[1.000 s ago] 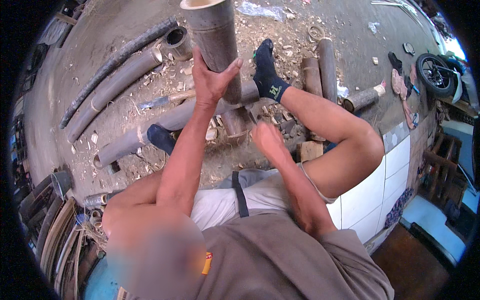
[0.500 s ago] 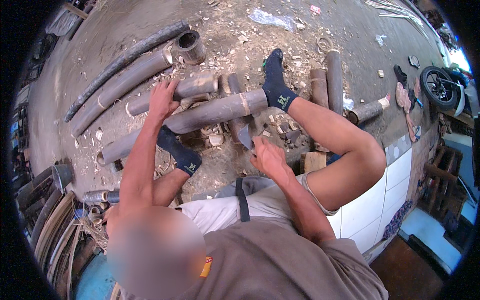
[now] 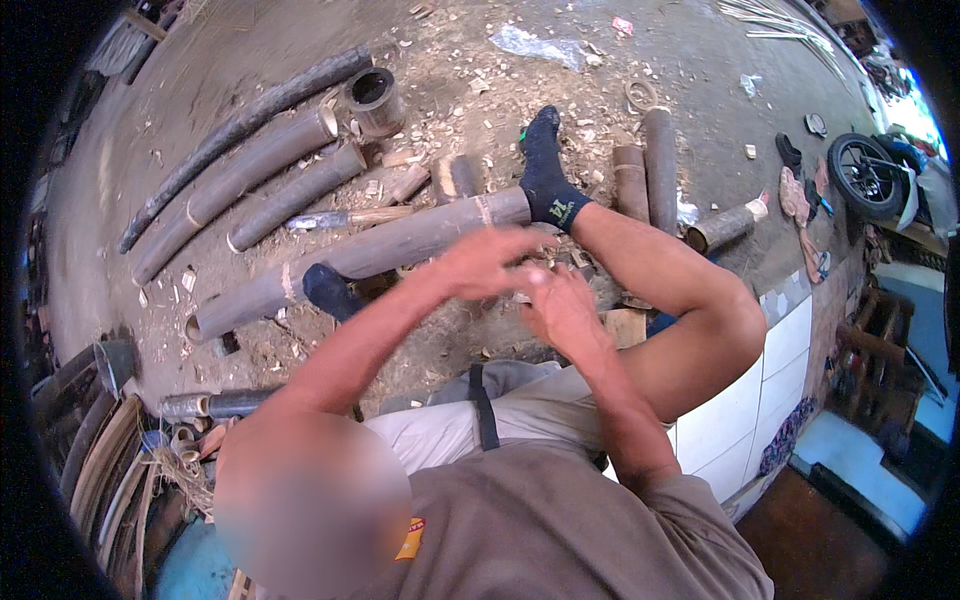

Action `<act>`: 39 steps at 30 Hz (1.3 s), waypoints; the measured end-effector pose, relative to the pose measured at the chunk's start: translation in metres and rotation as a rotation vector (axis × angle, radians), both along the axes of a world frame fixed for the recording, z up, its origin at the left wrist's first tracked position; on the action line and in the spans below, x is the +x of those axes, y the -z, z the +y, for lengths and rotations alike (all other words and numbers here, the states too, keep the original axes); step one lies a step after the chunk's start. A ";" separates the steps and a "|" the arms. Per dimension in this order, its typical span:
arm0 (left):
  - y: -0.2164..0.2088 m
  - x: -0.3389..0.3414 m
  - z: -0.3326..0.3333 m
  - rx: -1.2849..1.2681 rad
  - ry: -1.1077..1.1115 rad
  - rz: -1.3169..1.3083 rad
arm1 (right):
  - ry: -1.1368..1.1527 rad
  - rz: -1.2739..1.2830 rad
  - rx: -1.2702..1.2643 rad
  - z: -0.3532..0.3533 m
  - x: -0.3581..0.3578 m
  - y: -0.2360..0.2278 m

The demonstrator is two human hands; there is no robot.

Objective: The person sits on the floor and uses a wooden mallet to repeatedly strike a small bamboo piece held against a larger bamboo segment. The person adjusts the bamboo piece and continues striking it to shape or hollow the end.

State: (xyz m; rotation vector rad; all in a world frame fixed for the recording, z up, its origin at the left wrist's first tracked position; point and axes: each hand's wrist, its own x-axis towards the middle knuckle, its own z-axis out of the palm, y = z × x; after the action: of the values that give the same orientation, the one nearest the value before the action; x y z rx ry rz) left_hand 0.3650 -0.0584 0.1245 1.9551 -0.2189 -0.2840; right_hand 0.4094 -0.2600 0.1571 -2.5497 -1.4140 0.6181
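While your L hand [image 3: 485, 262] has fingers spread near your curled R hand [image 3: 563, 312] (hold unclear), the long tube [image 3: 400, 242] looks stiff, prob. slick; best gripped mid-length.

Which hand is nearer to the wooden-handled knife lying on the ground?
Left: the left hand is right of the knife and slightly lower in view; the right hand is farther right and even lower.

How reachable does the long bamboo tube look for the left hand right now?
Probably yes: the left hand is near the long bamboo tube, whose middle stretch lies uncovered.
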 end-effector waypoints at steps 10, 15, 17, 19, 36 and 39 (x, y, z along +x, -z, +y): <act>-0.015 -0.003 -0.035 -0.190 -0.249 0.231 | 0.615 0.138 0.716 -0.152 0.146 -0.160; 0.000 0.021 0.046 -0.365 -0.929 -0.068 | 0.963 0.528 0.519 -0.201 0.214 -0.026; -0.003 0.029 0.091 -0.316 -1.183 -0.240 | 0.815 0.475 0.173 -0.173 0.190 0.008; -0.014 0.036 0.136 -0.249 -1.381 -0.238 | 0.725 0.433 0.066 -0.144 0.166 0.023; 0.061 0.077 0.270 -0.204 -1.545 -0.390 | 0.254 0.186 0.022 0.119 0.137 0.059; 0.044 0.056 0.259 -0.148 -1.458 -0.415 | 0.248 0.168 0.016 0.131 0.133 0.069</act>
State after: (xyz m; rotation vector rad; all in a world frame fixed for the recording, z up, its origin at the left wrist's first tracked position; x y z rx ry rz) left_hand 0.4206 0.2006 0.0804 1.5481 0.8832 1.0463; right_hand 0.5427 -0.1293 0.0884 -2.5362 -1.0260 0.7515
